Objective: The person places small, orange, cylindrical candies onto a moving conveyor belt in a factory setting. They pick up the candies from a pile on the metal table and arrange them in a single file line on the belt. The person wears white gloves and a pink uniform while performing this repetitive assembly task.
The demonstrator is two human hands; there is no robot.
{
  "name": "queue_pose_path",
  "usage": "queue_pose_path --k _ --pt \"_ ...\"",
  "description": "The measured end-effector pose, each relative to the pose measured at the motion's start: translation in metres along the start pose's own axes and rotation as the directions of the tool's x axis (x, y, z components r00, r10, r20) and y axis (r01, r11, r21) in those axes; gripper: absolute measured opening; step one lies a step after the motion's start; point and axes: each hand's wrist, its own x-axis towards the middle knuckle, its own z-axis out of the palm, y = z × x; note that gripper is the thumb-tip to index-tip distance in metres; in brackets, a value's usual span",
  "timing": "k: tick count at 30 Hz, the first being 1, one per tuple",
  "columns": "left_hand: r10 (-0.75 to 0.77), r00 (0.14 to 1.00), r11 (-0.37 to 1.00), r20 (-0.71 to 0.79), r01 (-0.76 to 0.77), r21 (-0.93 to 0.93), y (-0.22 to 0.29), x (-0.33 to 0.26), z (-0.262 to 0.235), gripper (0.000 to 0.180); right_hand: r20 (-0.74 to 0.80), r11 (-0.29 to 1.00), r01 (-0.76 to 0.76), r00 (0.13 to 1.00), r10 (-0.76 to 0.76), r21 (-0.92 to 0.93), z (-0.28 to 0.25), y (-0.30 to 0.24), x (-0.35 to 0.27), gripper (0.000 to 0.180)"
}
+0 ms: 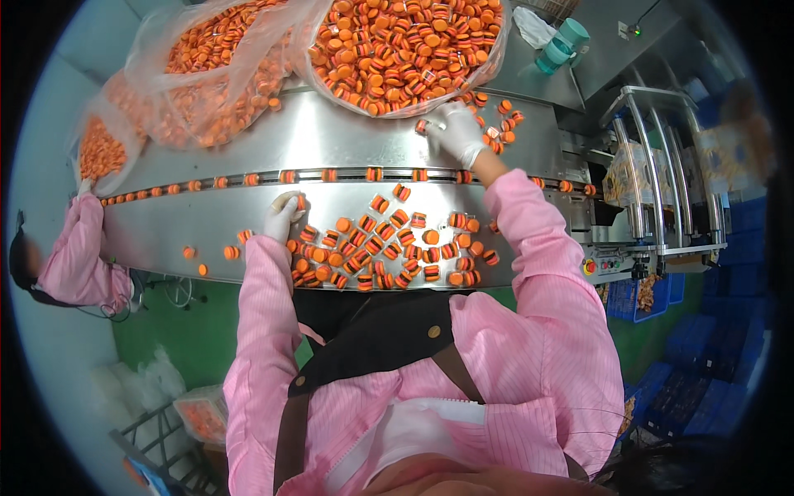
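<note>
Orange round sandwich snacks (389, 244) lie scattered on the steel table (331, 140) in front of me. My left hand (283, 215), in a white glove, is closed around one orange piece (299, 202) just below the conveyor slot (347, 175), where single pieces ride in a line. My right hand (456, 132), also gloved, reaches far forward and rests on loose pieces (496, 124) at the mouth of a big clear bag (405, 50) heaped with the same snacks. Its fingers are spread over them; whether it grips one is not visible.
Further clear bags of orange pieces (207, 74) lie at the back left. A co-worker in a pink sleeve (78, 248) stands at the left end. A steel packing machine (662, 182) is at the right, blue crates (703, 388) below it, two teal cups (562, 45) behind.
</note>
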Motion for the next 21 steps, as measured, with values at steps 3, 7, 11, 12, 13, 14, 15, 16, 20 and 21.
queue_pose_path --k 3,7,11,12,13,14,15,16,20,21 --pt "0.023 1.000 0.999 0.005 -0.023 0.023 -0.002 0.004 -0.003 0.025 0.045 0.956 -0.142 0.986 0.159 -0.258 -0.012 0.021 0.020 0.068" --pt "0.047 0.999 0.998 0.023 -0.048 0.039 -0.014 0.012 -0.015 0.022 -0.007 0.885 -0.160 0.985 0.175 -0.438 -0.003 0.026 0.018 0.079" --pt "0.048 0.998 0.998 -0.029 -0.047 0.043 -0.014 0.013 -0.007 0.023 -0.119 0.910 -0.196 0.979 0.163 -0.366 0.009 0.039 0.020 0.074" --pt "0.049 0.998 0.998 -0.038 -0.047 0.045 -0.012 0.011 -0.007 0.023 -0.148 0.921 -0.210 0.974 0.169 -0.327 0.009 0.039 0.021 0.071" --pt "0.044 0.999 0.998 -0.023 -0.043 0.046 -0.014 0.012 -0.011 0.023 -0.178 0.931 -0.222 0.968 0.176 -0.288 0.008 0.039 0.021 0.068" --pt "0.039 0.999 0.998 -0.007 -0.039 0.046 -0.018 0.014 -0.017 0.023 -0.206 0.940 -0.233 0.961 0.184 -0.248 0.007 0.039 0.022 0.065" --pt "0.033 0.999 0.998 0.011 -0.034 0.045 -0.017 0.014 -0.017 0.023 -0.276 0.968 -0.242 0.937 0.216 -0.062 0.006 0.040 0.023 0.063" --pt "0.037 0.999 0.998 0.002 -0.037 0.047 -0.016 0.014 -0.016 0.023 -0.336 0.965 -0.230 0.905 0.259 0.126 0.005 0.041 0.025 0.060" --pt "0.026 0.999 0.998 -0.026 -0.024 0.065 -0.011 0.011 -0.010 0.022 -0.345 0.675 -0.066 0.821 0.455 0.735 0.004 0.038 0.044 0.057" --pt "0.018 0.999 0.997 -0.033 -0.016 0.072 -0.010 0.010 -0.010 0.022 -0.265 0.559 -0.073 0.825 0.500 0.826 0.005 0.041 0.055 0.057"
